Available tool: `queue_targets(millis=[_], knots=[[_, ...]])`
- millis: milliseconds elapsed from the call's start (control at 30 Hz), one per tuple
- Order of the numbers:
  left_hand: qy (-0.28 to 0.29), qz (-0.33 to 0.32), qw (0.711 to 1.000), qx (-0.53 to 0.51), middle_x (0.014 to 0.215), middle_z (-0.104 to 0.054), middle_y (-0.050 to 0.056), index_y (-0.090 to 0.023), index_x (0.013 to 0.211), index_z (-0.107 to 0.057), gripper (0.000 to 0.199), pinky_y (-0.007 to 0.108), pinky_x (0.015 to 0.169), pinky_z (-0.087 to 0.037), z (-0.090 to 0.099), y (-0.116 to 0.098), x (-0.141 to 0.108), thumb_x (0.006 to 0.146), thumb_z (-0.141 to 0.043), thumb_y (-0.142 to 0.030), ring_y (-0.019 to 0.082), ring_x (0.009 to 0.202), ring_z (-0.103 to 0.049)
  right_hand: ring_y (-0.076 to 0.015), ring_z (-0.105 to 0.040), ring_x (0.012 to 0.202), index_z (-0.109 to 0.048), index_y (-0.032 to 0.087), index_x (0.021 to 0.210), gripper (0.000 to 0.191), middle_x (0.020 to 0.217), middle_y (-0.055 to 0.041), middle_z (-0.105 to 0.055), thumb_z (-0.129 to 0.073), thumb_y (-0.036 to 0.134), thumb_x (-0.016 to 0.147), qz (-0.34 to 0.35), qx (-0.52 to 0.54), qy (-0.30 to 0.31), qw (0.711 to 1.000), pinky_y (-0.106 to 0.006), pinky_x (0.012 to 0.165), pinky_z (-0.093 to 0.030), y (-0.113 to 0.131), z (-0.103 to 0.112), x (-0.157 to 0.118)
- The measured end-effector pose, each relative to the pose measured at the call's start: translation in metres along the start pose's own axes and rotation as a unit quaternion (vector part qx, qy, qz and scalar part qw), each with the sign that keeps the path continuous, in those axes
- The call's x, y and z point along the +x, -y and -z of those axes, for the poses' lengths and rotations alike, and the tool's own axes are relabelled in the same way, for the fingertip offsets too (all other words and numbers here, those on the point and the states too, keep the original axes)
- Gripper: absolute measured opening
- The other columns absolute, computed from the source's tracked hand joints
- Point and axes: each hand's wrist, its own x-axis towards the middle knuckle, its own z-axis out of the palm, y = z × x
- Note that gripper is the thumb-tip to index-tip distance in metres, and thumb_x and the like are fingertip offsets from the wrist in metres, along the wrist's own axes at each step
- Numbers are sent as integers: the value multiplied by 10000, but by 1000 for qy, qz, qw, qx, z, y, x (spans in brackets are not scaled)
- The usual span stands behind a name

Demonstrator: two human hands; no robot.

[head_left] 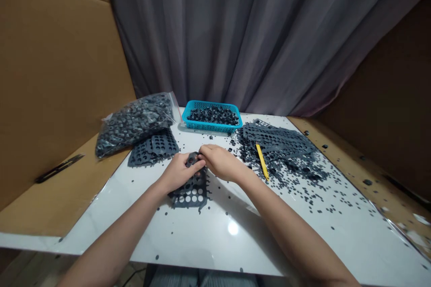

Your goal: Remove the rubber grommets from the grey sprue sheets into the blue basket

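Clock reference: centered on the point where the hands meet; 12 is the far side.
Dark piece: a small dark part with a round opening (192,159), located at the center, between the hands and above the perforated sheet.
Left hand: enters from 7 o'clock (178,171); thumb and fingers pinch the dark piece. The far fingertips are partly hidden.
Right hand: enters from 4 o'clock (220,163); thumb and index finger are pinched together at the right-hand edge of the dark piece. Remaining fingers are curled close together; exact fingertip contact is obscured.
Perforated sheet: dark, with rows of round holes (193,205); flat on the white table (235,242) at 6 o'clock, partly covered by the left hand.
Blue basket: at 12 to 1 o'clock (208,126); contains many small dark parts.
Clear bag: at 10 o'clock (134,123); filled with dark parts, red line near its opening.
Left sheet stack: at 9 to 10 o'clock (143,152); perforated, beside the clear bag.
Right sheet pile: at 2 to 3 o'clock (279,139); layered, perforated.
Yellow tool: at 3 o'clock (261,161); slender, lying against the near side of the right sheet pile.
Loose bits: small, dark, scattered mainly at 3 to 4 o'clock (313,199).
Curtain: gray, at 12 o'clock (208,31).
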Motion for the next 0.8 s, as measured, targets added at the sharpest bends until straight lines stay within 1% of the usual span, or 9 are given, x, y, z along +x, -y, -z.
queue_targets(millis=[67, 133, 200, 267, 333, 433, 533, 667, 800], knots=[[-1, 37, 998, -47, 488, -507, -27, -154, 574, -562, 368, 227, 516, -320, -2, 1, -1, 777, -564, -460, 109, 491, -436, -127, -376, 615, -375, 192, 709, 232, 678, 11, -424, -343, 247, 933, -7, 94, 15, 995, -258, 597, -288, -3, 1, 0], [-1, 71, 989, -134, 465, -473, -36, -150, 599, -578, 372, 221, 480, -301, -3, 2, -1, 768, -572, -481, 93, 452, -397, -115, -363, 609, -369, 191, 696, 281, 657, 27, -392, -338, 324, 941, -6, 229, 40, 972, -255, 604, -296, -7, 1, 0], [11, 99, 970, -224, 462, -471, -36, -141, 633, -601, 371, 213, 454, -292, -4, 2, -2, 737, -606, -498, 81, 431, -381, -103, -337, 594, -372, 188, 698, 319, 633, 45, -348, -369, 411, 926, -5, 392, 75, 917, -251, 605, -300, -10, -2, 0], [25, 116, 949, -294, 468, -494, -27, -134, 617, -602, 379, 206, 442, -303, -4, 2, -3, 689, -655, -502, 75, 423, -395, -87, -288, 563, -376, 187, 700, 344, 608, 66, -294, -438, 468, 889, -9, 536, 102, 838, -242, 588, -283, -12, -8, 0], [29, 121, 930, -345, 495, -535, -15, -129, 594, -599, 372, 204, 467, -352, -4, 0, -3, 638, -708, -482, 81, 448, -445, -75, -243, 542, -372, 185, 684, 365, 592, 79, -251, -529, 473, 843, -20, 628, 113, 769, -233, 570, -251, -12, -15, 1], [32, 126, 911, -390, 529, -580, 1, -123, 601, -617, 344, 215, 521, -418, -4, -4, -4, 604, -747, -441, 101, 494, -511, -66, -216, 525, -382, 179, 679, 362, 578, 85, -243, -607, 435, 804, -45, 698, 122, 704, -226, 554, -219, -12, -22, 1], [29, 137, 901, -410, 525, -584, 4, -125, 600, -626, 328, 222, 508, -423, -4, -5, -6, 576, -767, -419, 103, 478, -513, -63, -192, 506, -398, 177, 695, 340, 566, 89, -237, -634, 402, 788, -54, 739, 133, 658, -222, 542, -206, -11, -26, 0], [35, 174, 888, -424, 496, -566, 14, -135, 630, -637, 327, 240, 440, -378, -2, -4, -9, 546, -761, -426, 105, 405, -472, -65, -178, 485, -410, 180, 731, 289, 552, 91, -221, -631, 357, 787, -50, 775, 139, 614, -224, 541, -217, -5, -29, -1], [62, 199, 877, -432, 535, -585, 58, -136, 670, -633, 350, 260, 433, -350, 2, -5, -14, 577, -700, -467, 135, 414, -489, -67, -209, 481, -375, 177, 663, 295, 566, 71, -244, -584, 333, 800, -23, 805, 127, 579, -228, 535, -229, 7, -26, -1]])
